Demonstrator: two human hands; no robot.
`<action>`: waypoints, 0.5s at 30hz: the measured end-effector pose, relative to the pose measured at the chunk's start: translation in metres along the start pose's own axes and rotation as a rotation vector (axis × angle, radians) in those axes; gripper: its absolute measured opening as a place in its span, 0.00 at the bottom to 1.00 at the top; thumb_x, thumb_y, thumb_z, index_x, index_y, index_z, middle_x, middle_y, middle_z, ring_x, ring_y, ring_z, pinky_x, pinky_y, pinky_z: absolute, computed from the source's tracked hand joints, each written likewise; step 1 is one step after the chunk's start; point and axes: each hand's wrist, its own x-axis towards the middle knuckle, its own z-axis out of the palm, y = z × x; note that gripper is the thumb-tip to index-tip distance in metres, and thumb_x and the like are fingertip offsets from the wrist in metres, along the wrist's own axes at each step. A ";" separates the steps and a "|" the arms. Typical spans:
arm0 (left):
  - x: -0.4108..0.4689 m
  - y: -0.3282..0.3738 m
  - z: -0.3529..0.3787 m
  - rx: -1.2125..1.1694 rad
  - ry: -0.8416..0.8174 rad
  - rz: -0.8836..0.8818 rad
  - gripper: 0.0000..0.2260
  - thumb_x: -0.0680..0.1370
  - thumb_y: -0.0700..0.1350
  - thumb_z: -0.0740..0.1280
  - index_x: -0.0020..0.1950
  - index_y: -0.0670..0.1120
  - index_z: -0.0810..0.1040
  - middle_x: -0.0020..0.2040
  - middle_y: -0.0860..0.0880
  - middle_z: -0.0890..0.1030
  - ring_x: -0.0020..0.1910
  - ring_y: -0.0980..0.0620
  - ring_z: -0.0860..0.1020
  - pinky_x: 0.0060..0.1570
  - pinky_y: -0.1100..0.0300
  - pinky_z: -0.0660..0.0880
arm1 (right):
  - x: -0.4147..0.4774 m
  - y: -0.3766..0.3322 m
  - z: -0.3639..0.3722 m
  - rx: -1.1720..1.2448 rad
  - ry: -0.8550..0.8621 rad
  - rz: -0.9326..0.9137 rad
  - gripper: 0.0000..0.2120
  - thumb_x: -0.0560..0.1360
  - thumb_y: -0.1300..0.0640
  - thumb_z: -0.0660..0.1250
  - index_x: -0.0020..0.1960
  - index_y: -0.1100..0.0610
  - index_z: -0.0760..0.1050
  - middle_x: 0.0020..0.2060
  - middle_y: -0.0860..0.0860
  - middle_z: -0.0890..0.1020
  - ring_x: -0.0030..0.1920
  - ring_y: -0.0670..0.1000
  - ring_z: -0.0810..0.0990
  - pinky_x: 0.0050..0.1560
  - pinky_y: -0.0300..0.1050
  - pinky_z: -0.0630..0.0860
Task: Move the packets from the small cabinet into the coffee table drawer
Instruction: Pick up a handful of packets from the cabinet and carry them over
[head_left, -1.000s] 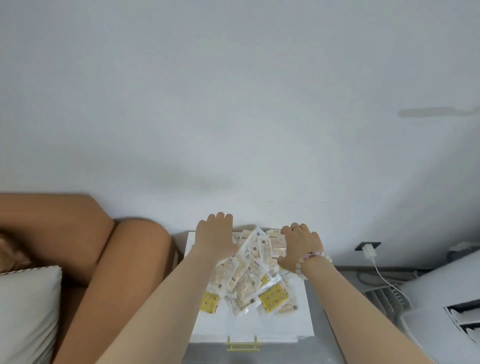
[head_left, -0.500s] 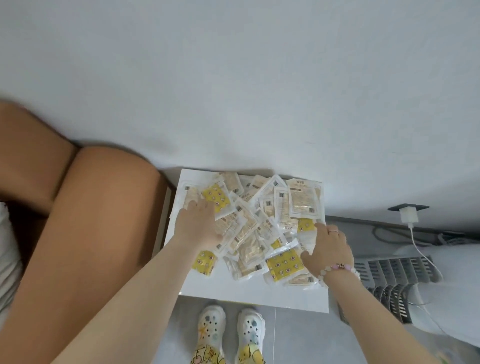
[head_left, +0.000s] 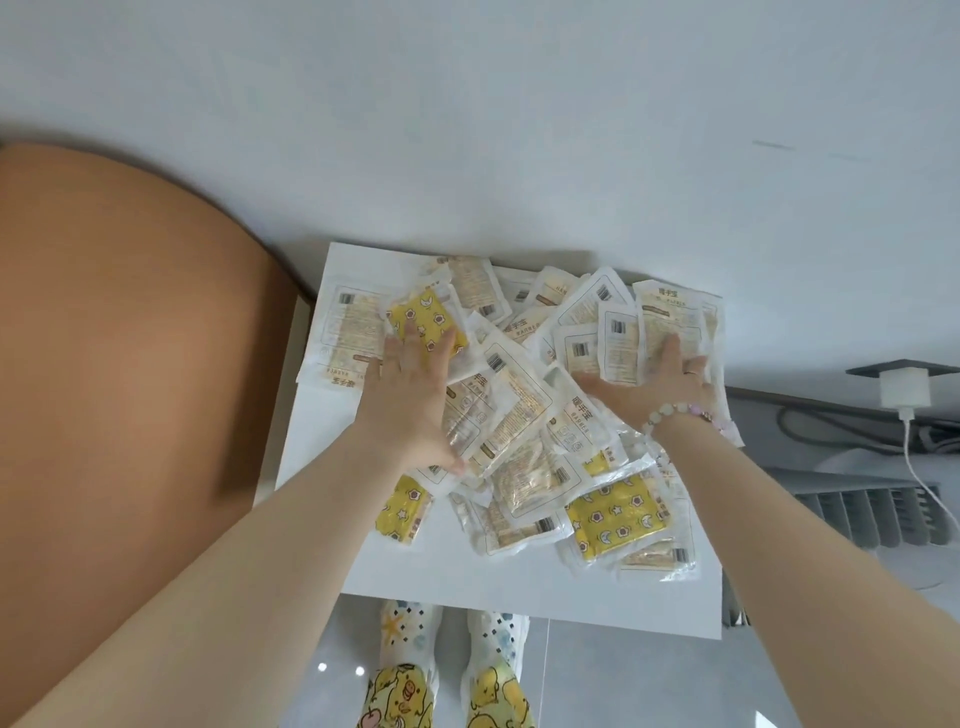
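Note:
A loose heap of several white and yellow packets (head_left: 524, 415) covers the white top of the small cabinet (head_left: 519, 582) against the wall. My left hand (head_left: 410, 400) lies flat on the left part of the heap, fingers straight over a yellow star-print packet (head_left: 431, 322). My right hand (head_left: 654, 379), with a bead bracelet and a ring, presses flat on the right part of the heap. Neither hand grips a packet. The coffee table drawer is out of view.
An orange-brown sofa arm (head_left: 130, 389) bulges along the cabinet's left side. A white charger (head_left: 904, 387) with its cable hangs from a wall socket at right, above a grey slatted appliance (head_left: 872, 514). My patterned shoes (head_left: 452, 649) stand on the grey floor below.
The view has tilted down and closer to the cabinet. Both hands have slid forward over the heap and now lie flat on it with fingers spread.

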 end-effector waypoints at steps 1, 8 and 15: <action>0.001 -0.001 0.002 -0.001 0.019 0.011 0.63 0.60 0.61 0.78 0.77 0.49 0.34 0.77 0.39 0.37 0.77 0.39 0.42 0.74 0.46 0.48 | 0.002 0.001 0.000 -0.005 0.008 -0.004 0.57 0.63 0.32 0.71 0.78 0.49 0.40 0.77 0.56 0.46 0.76 0.62 0.48 0.71 0.64 0.56; 0.001 -0.005 -0.002 0.010 0.027 0.066 0.60 0.61 0.60 0.78 0.78 0.49 0.40 0.78 0.38 0.45 0.76 0.40 0.56 0.71 0.50 0.59 | 0.001 -0.002 -0.012 -0.050 0.019 -0.086 0.49 0.65 0.33 0.71 0.77 0.50 0.53 0.72 0.51 0.67 0.69 0.57 0.69 0.64 0.54 0.70; 0.012 -0.013 -0.016 0.044 0.072 0.103 0.55 0.62 0.56 0.79 0.78 0.47 0.47 0.70 0.42 0.66 0.62 0.41 0.74 0.56 0.46 0.76 | -0.004 0.009 -0.023 -0.203 0.057 -0.176 0.34 0.75 0.40 0.64 0.76 0.49 0.56 0.70 0.51 0.69 0.66 0.56 0.73 0.59 0.49 0.73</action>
